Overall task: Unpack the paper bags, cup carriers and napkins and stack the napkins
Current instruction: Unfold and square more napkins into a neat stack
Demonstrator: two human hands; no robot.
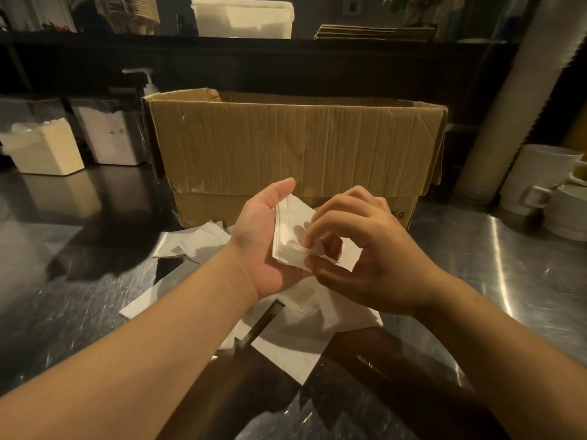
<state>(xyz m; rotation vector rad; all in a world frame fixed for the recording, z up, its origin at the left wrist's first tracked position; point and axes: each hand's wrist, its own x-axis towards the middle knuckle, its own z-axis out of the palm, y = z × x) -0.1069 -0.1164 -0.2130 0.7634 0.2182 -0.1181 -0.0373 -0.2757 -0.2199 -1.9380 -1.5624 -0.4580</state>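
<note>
My left hand point(259, 239) holds a small stack of white napkins point(290, 230) upright in its palm, thumb on the stack's top edge. My right hand point(365, 246) pinches the lower corner of the front napkin between thumb and fingertips. Both hands hover above the steel counter in front of an open brown cardboard box point(295, 147). Several loose white napkins point(292, 331) lie scattered flat on the counter below my hands. What is inside the box is hidden by its near wall.
White mugs point(540, 182) stand at the right edge beside a tall stack of white cups point(521, 100). Two plastic containers point(44, 150) and a pump bottle point(147, 84) sit at the left. A shelf behind carries a white tub point(243, 19) and flat cardboard point(374, 33).
</note>
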